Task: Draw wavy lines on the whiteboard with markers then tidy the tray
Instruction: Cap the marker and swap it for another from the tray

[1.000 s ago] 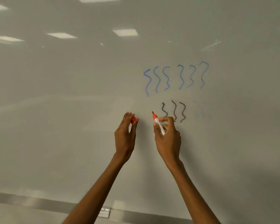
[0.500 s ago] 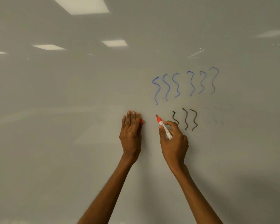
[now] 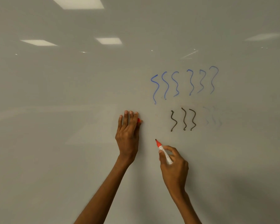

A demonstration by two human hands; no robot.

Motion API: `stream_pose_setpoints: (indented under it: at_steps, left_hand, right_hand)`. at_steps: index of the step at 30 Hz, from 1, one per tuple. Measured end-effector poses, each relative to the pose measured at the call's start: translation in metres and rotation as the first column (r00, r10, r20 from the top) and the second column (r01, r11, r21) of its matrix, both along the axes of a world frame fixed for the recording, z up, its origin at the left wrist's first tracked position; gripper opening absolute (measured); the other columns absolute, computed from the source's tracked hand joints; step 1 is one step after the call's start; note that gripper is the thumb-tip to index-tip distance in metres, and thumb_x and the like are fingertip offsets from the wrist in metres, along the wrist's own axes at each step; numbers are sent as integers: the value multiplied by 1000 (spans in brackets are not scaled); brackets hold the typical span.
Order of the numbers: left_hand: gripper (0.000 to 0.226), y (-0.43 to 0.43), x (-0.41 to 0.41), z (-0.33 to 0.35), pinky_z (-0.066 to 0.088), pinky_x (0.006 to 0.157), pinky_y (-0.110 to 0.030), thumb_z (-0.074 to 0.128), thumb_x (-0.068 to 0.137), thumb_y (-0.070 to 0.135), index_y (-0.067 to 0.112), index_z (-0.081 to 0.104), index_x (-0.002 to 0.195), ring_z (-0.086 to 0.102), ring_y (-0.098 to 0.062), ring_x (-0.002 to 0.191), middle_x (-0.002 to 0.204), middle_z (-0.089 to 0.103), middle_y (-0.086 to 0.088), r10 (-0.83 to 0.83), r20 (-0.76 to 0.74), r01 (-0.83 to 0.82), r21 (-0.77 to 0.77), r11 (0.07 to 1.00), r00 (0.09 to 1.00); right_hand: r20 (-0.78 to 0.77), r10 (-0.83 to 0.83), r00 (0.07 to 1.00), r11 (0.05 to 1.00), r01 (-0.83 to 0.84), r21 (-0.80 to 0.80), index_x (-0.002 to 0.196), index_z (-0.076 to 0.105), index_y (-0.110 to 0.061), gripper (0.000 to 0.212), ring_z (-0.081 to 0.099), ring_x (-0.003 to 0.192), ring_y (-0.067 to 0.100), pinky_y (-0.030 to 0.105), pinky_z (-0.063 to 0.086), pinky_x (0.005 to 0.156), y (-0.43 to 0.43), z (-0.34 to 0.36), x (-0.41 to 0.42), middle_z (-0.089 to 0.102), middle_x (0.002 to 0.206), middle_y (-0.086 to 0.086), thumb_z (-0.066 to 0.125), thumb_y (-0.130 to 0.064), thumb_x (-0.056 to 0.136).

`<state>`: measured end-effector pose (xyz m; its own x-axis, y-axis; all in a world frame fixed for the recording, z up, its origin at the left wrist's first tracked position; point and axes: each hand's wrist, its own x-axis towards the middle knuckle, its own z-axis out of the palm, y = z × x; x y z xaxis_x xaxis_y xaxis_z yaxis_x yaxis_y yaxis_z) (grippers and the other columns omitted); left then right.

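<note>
The whiteboard fills the view. It carries a row of several blue wavy lines and, below them, three black wavy lines. My left hand lies against the board with straight fingers, left of the black lines. A red marker cap peeks out from under its fingers, and the thumb is hidden. My right hand grips an uncapped red marker lower down. Its tip points up-left, close to the board, below and left of the black lines.
Faint smudged wavy marks sit just right of the black lines. Ceiling lights reflect in the upper board. No tray is in view.
My right hand has dropped lower with the red marker, away from the black lines. My left hand has gone from pinching the cap in the air to lying flat against the board.
</note>
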<state>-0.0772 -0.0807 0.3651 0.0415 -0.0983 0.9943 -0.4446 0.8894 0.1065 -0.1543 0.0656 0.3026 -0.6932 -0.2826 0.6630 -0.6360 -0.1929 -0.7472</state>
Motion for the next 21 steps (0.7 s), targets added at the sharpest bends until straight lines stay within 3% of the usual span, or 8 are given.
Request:
stream_pose_setpoints:
  at_steps: [4,8,12,15,21]
  left_hand:
    - [35,0,-2,0,35,114,-41,51,101,23,6,58,130,46,-25,133,138,50,-7,5,-3,-5,-7,1000,1000]
    - [37,0,-3,-2,34,115,-43,50,101,21,5,53,135,43,-25,136,142,46,-7,-3,10,2,6,1000,1000]
    - [38,-1,-1,-4,32,116,-47,55,99,17,5,53,136,42,-27,137,142,48,-9,1,30,-1,12,1000,1000]
    - [42,-1,-1,-5,26,118,-50,58,98,13,4,51,138,39,-28,139,143,49,-12,3,52,-4,23,1000,999]
    - [40,5,-2,-8,26,118,-48,52,100,4,2,47,140,31,-28,144,148,44,-12,-73,51,70,66,995,996]
  right_hand:
    - [2,-28,1000,986,28,-165,100,69,-23,15,67,66,5,27,57,55,3,41,-11,72,79,-6,70,-29,86]
    - [-71,-41,997,989,31,-142,104,68,-24,17,67,66,8,24,55,55,-6,76,-17,72,82,-5,68,-32,89]
    - [22,-48,999,985,51,-165,101,68,-26,15,66,62,8,22,54,52,-6,56,-21,71,75,-4,69,-31,88]
    - [51,-32,998,993,37,-112,103,68,-23,19,68,66,8,25,58,55,-2,29,-16,72,81,-5,71,-30,86]
    - [94,60,994,987,-44,-158,97,68,-23,11,69,69,6,13,52,56,8,20,-15,73,80,-3,70,-26,86]
